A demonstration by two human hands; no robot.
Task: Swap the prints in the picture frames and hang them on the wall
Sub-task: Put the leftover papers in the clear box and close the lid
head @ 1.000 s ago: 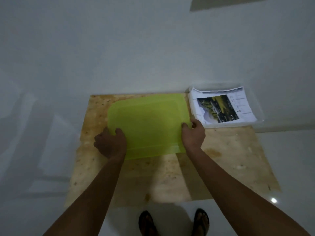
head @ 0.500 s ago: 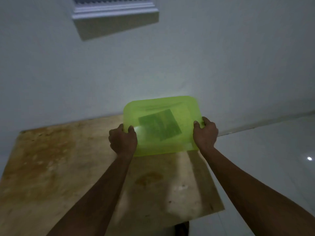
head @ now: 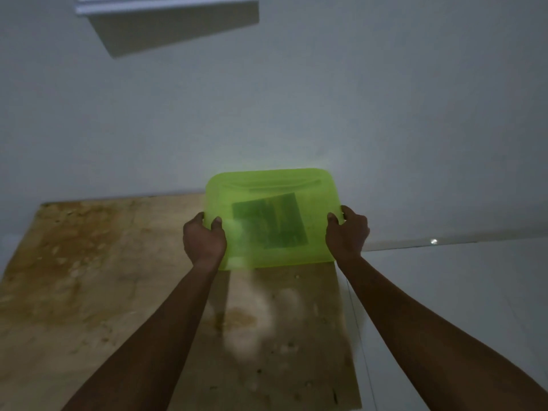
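Note:
A translucent lime-green plastic lid [head: 272, 188] sits at the far right corner of the wooden board [head: 89, 277], over the clear box of prints. A dark printed picture [head: 269, 223] shows dimly through the lid. My left hand [head: 203, 238] grips the lid's near left edge, thumb on top. My right hand [head: 347, 229] grips its right edge, fingers curled round the rim. The box under the lid is hidden.
The stained wooden board lies on a pale tiled floor [head: 444, 292] against a white wall [head: 326, 99]. A white framed object [head: 166, 4] hangs high on the wall at the upper left, casting a shadow below it.
The lid was carried from the middle of the board to the right and now covers the box of prints. Both hands kept their hold. The view swung right and up.

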